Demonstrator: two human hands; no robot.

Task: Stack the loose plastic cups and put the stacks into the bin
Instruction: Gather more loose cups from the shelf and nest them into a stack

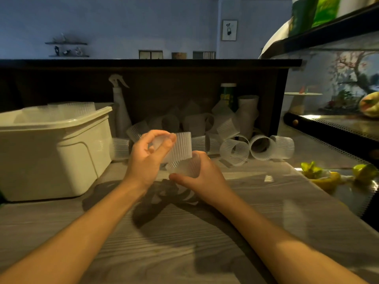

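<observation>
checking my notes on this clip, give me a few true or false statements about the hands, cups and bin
1. Each hand holds a ribbed plastic cup. True: the left hand grips the upper cup and the right hand grips the lower cup.
2. The bin sits to the right of the hands. False: the bin stands on the left of the counter.
3. Loose cups lie on their sides behind the hands. True: the pile of cups lies at the back of the counter.
4. The bin holds no cups. False: some cups show above its rim.
5. A spray bottle lies flat on the counter. False: the spray bottle stands upright beside the bin.
</observation>
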